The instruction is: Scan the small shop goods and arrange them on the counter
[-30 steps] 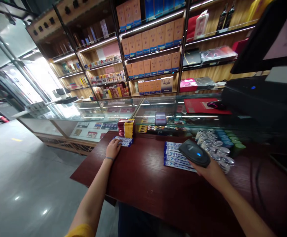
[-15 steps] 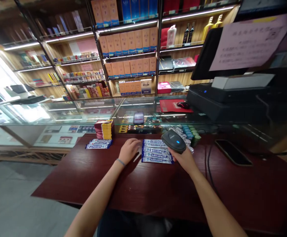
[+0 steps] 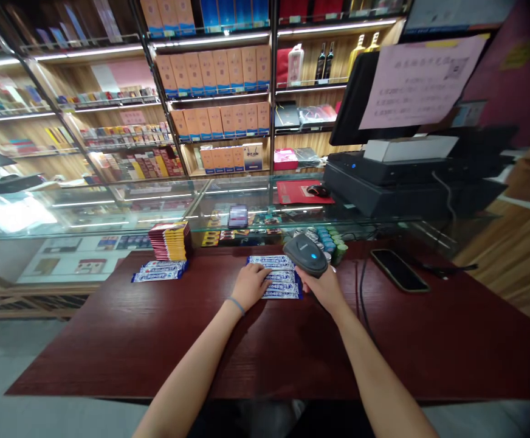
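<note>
Slim blue-and-white packets (image 3: 284, 285) lie in a row on the dark red tabletop. My left hand (image 3: 250, 286) rests on their left ends, palm down, with fingers stretched out across the wrappers. No packet is seen lifted in it. Over the right ends of the row, my right hand (image 3: 324, 291) is wrapped round the handle of a black barcode scanner (image 3: 307, 254) with a blue light on top. The scanner head hides part of the upper packets. Farther left lies a smaller group of like packets (image 3: 159, 271), in front of a stack of red-and-yellow packs (image 3: 170, 241).
Several small cans (image 3: 326, 238) stand behind the scanner. A phone (image 3: 399, 269) lies at the right, near the scanner's black cable (image 3: 362, 298). A glass display counter (image 3: 228, 198) runs behind the table, bearing a monitor (image 3: 356, 100) and a mouse (image 3: 318, 190).
My left hand has moved right, from beside the row onto the packets' left ends. The right hand still holds the scanner over them. The whole view has shifted, moving the scene leftward.
</note>
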Motion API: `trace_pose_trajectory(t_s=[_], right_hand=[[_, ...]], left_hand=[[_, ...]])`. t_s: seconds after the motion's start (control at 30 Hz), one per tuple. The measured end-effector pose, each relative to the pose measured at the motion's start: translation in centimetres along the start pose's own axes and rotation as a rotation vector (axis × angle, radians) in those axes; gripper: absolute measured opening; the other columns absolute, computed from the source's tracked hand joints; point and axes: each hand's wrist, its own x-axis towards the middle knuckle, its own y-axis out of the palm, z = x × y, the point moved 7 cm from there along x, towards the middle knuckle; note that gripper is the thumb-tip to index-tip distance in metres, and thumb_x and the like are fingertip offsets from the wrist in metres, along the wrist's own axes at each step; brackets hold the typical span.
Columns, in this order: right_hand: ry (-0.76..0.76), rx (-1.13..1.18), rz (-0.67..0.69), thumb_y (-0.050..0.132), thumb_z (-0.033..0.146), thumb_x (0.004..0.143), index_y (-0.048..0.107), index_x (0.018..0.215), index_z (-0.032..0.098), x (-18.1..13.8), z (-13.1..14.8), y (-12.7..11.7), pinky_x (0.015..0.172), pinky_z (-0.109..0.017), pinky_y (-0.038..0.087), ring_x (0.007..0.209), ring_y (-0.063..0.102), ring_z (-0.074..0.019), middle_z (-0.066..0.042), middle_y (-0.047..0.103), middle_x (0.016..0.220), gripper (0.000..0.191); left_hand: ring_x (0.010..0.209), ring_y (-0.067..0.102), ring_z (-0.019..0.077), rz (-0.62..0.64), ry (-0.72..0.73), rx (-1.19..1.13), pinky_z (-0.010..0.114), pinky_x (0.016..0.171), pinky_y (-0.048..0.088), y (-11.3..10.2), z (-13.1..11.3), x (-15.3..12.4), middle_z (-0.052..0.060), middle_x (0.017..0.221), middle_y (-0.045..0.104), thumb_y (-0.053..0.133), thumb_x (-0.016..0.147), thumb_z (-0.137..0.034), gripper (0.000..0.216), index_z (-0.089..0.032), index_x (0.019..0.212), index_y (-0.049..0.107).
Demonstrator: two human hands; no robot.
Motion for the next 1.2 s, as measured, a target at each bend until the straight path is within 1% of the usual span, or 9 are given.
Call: trace_pose_trajectory(t_s=[0.2,0.47,0.6,0.7,0.83,0.9,0.97,1.1,1.2], right_hand=[[-0.003,0.0,-0.003,0.075,0.051,0.081,0.065,0.088,0.022,0.0,0.0,0.2,0.045,-0.03,0.047,0.041,0.05,-0.0159,0.002,0.06,0.05,0.031],[0.026,0.01,-0.021,0.076,0.056,0.078,0.062,0.079,0.022,0.0,-0.8,0.2,0.044,-0.028,0.045,0.041,0.048,-0.0135,0.002,0.06,0.052,0.036],[0.015,0.01,-0.017,0.076,0.063,0.078,0.06,0.071,0.022,0.0,-1.3,-0.1,0.045,-0.029,0.045,0.041,0.049,-0.0143,0.003,0.055,0.046,0.044],[0.001,-0.011,-0.005,0.075,0.062,0.081,0.061,0.07,0.022,0.1,-1.4,-0.2,0.048,-0.03,0.046,0.042,0.051,-0.015,0.002,0.056,0.047,0.044],[-0.002,-0.031,-0.01,0.076,0.059,0.081,0.063,0.078,0.022,-0.1,-1.3,0.0,0.047,-0.03,0.046,0.043,0.05,-0.015,0.002,0.059,0.051,0.039],[-0.011,-0.04,-0.017,0.075,0.059,0.081,0.063,0.079,0.022,-0.2,-1.1,0.2,0.047,-0.03,0.046,0.043,0.05,-0.0149,0.002,0.059,0.052,0.039],[-0.019,-0.049,-0.007,0.075,0.059,0.081,0.063,0.08,0.022,-0.3,-1.0,0.6,0.047,-0.03,0.047,0.043,0.05,-0.015,0.001,0.061,0.053,0.039],[0.003,-0.047,0.003,0.076,0.059,0.08,0.063,0.085,0.022,-0.3,-1.3,0.9,0.046,-0.03,0.047,0.043,0.05,-0.015,0.001,0.063,0.056,0.04],[0.008,-0.047,0.001,0.076,0.055,0.08,0.063,0.092,0.022,-0.4,-1.5,1.0,0.047,-0.03,0.046,0.044,0.05,-0.0152,0.002,0.062,0.056,0.038]], left_hand=[[0.111,0.057,0.0297,-0.016,-0.108,-0.095,0.043,0.093,0.044,0.1,0.7,0.0,0.01,0.112,0.068,0.07,0.091,-0.032,0.025,-0.024,0.114,0.073],[0.105,0.063,0.0259,0.015,-0.099,-0.144,0.04,0.092,0.04,-0.7,-0.5,-0.4,0.007,0.103,0.074,0.065,0.094,-0.026,0.009,-0.024,0.102,0.068],[0.102,0.065,0.0259,-0.136,-0.126,-0.253,0.039,0.093,0.042,-2.8,0.7,-0.8,0.007,0.103,0.074,0.062,0.096,-0.026,0.008,-0.023,0.102,0.067],[0.1,0.065,0.0236,-0.37,-0.259,-0.5,0.037,0.093,0.046,-5.0,3.2,-1.6,0.007,0.103,0.072,0.062,0.095,-0.031,0.01,-0.023,0.101,0.064],[0.09,0.066,0.0171,-0.578,-0.417,-1.141,0.032,0.087,0.051,-6.0,5.9,-2.3,0.002,0.097,0.067,0.069,0.091,-0.043,0.033,-0.025,0.116,0.058],[0.086,0.065,0.0139,-0.58,-0.441,-1.459,0.032,0.088,0.053,-5.8,6.1,-2.2,0.0,0.097,0.065,0.073,0.089,-0.042,0.043,-0.027,0.125,0.054],[0.084,0.063,0.0114,-0.542,-0.458,-1.671,0.032,0.089,0.053,-5.7,6.1,-2.1,0.0,0.099,0.063,0.072,0.09,-0.037,0.04,-0.028,0.126,0.056],[0.076,0.056,0.0109,-0.449,-0.512,-1.845,0.027,0.073,0.052,-5.6,5.7,-2.0,0.003,0.099,0.06,0.058,0.099,-0.034,0.024,-0.026,0.121,0.062],[0.071,0.052,0.0124,-0.395,-0.515,-1.885,0.026,0.063,0.048,-5.8,5.5,-2.0,0.005,0.096,0.059,0.043,0.104,-0.048,0.036,-0.024,0.122,0.064]])
